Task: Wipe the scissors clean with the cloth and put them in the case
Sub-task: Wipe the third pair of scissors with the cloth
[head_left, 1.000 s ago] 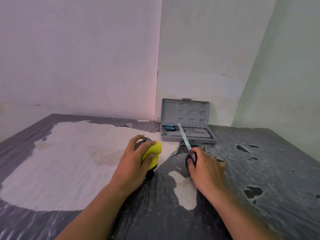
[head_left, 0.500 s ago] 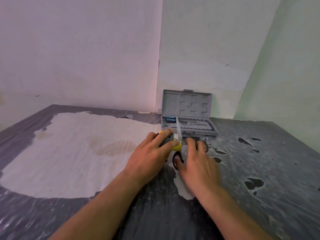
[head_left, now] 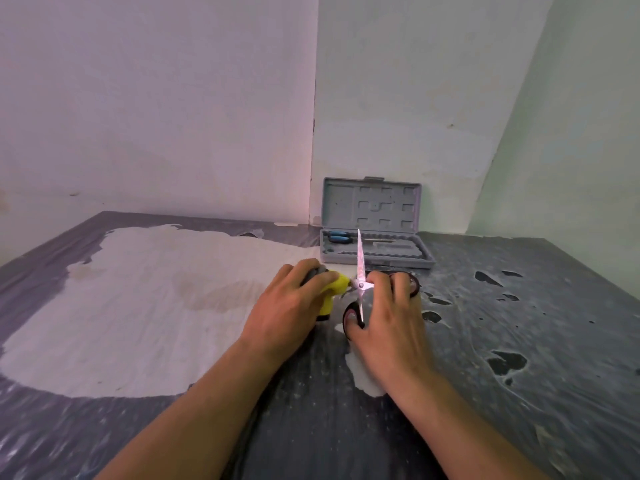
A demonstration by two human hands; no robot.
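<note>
A dark grey desk (head_left: 519, 341) with a wide pale patch where its surface has peeled away on the left fills the lower view, set into a corner of pale walls. At the desk's far edge, in that corner, a grey case (head_left: 374, 237) stands open, its lid upright against the wall; a blue-handled tool (head_left: 338, 237) lies in the tray's left end. Near the middle of the desk, just in front of the case, the left hand (head_left: 287, 306) curls its fingers round a yellow and dark cloth (head_left: 334, 289), pressing it against the scissors (head_left: 360, 271) at the pivot. The right hand (head_left: 388, 317) grips the scissors by their dark handles, thumb through the near loop and fingers through the far one, with the blades spread apart. One blade points up towards the case. Compared with half a second ago, the scissors have opened wider and the cloth shows more clearly beside the blade, while both hands remain in the same spot.
</note>
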